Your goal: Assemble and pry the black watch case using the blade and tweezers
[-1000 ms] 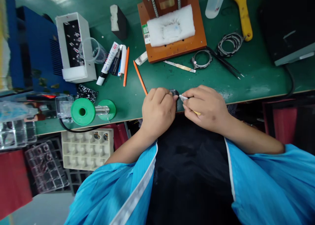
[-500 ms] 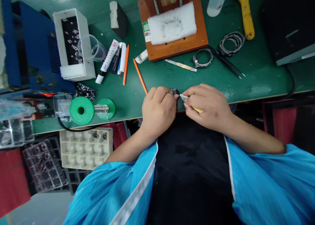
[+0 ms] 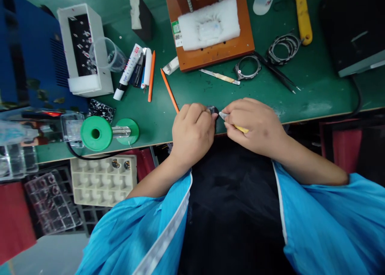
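At the bench's front edge my left hand [image 3: 193, 132] is closed around a small dark, shiny part [image 3: 213, 109]; most of it is hidden under the fingers. My right hand [image 3: 255, 124] pinches a small knife with a yellow handle [image 3: 241, 129], its pale metal blade [image 3: 222, 115] pointing left at the dark part. Blade tip and part are very close; whether they touch I cannot tell. An orange stick [image 3: 170, 91] lies just beyond my left hand, and a second slim blade with a wrapped handle [image 3: 221, 76] lies farther back.
Behind the hands stands an orange-brown press base [image 3: 210, 60] with white foam [image 3: 209, 24] on it. Dark tweezers [image 3: 278, 75] and metal rings [image 3: 248, 67] lie to its right. Leftward are markers [image 3: 129, 70], a white box [image 3: 104, 72], a green spool [image 3: 96, 133] and a cream tray [image 3: 104, 182] below the bench.
Both hands keep their grips and nearly the same place, with only a slight shift at the fingers. The whole view has moved a little, so the bench things sit slightly higher and leftward.
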`<state>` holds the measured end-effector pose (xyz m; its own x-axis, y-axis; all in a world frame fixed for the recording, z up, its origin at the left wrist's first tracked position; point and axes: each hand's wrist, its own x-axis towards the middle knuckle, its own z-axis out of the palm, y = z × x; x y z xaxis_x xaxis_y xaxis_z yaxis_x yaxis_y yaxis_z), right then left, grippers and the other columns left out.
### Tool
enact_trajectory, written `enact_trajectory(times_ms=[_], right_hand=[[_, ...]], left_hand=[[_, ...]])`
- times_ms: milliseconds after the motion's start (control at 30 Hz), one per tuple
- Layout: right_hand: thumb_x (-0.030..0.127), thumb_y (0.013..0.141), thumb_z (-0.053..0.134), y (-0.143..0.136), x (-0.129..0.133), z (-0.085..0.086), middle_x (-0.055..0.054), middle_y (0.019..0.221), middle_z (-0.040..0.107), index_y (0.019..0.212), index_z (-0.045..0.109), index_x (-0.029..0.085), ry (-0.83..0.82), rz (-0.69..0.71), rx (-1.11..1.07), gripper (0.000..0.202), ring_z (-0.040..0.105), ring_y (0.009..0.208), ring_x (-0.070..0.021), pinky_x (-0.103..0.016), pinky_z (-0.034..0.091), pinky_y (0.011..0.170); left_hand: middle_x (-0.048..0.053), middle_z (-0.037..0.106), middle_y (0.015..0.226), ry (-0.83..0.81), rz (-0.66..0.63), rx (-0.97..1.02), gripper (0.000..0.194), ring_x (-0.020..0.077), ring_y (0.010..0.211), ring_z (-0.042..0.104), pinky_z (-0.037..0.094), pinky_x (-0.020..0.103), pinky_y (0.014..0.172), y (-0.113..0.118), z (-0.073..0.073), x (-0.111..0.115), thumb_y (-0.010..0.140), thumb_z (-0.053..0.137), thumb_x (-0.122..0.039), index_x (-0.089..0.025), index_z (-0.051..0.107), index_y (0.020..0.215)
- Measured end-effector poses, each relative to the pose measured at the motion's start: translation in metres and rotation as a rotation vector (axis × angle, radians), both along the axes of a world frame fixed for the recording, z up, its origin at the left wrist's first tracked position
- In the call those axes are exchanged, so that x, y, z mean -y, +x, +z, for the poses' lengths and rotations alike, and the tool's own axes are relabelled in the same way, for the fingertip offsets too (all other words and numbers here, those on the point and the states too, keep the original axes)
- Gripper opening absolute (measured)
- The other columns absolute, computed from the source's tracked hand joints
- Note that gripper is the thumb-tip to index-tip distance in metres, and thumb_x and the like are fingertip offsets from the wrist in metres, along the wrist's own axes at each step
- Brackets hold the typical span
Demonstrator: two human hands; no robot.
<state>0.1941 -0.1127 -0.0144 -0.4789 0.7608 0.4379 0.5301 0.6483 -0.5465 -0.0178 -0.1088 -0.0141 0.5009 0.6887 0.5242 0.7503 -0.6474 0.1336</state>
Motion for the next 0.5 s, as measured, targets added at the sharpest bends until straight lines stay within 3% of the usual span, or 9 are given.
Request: enact_trajectory(times_ms=[100, 233, 500], right_hand=[[0.011, 0.102, 0.058, 0.002, -0.003, 0.002, -0.007, 0.109, 0.075, 0.085, 0.057, 0.020, -0.026, -0.012, 0.035, 0.019, 0.072, 0.105, -0.0257, -0.040, 0.056, 0.088], [0.010, 0.100, 0.059, 0.006, -0.010, 0.005, -0.003, 0.095, 0.073, 0.083, 0.057, 0.021, -0.080, 0.043, 0.032, 0.020, 0.074, 0.104, -0.0243, -0.039, 0.058, 0.088], [0.016, 0.102, 0.058, 0.010, -0.024, 0.010, -0.003, 0.094, 0.071, 0.082, 0.054, 0.023, -0.163, 0.090, 0.070, 0.021, 0.073, 0.105, -0.0237, -0.038, 0.055, 0.083]], left_hand=[[0.008, 0.067, 0.093, -0.003, -0.004, -0.004, 0.017, 0.0228, 0.087, 0.056, 0.047, 0.039, 0.078, 0.000, 0.000, 0.000, 0.106, 0.064, -0.017, -0.019, 0.058, 0.091], [0.007, 0.067, 0.093, -0.008, -0.010, 0.021, 0.018, 0.0219, 0.087, 0.057, 0.047, 0.038, 0.078, -0.001, -0.001, 0.000, 0.107, 0.064, -0.018, -0.020, 0.057, 0.091], [0.007, 0.067, 0.093, -0.014, 0.002, 0.022, 0.018, 0.0220, 0.086, 0.058, 0.049, 0.038, 0.078, -0.001, 0.000, 0.000, 0.107, 0.062, -0.018, -0.021, 0.057, 0.090]])
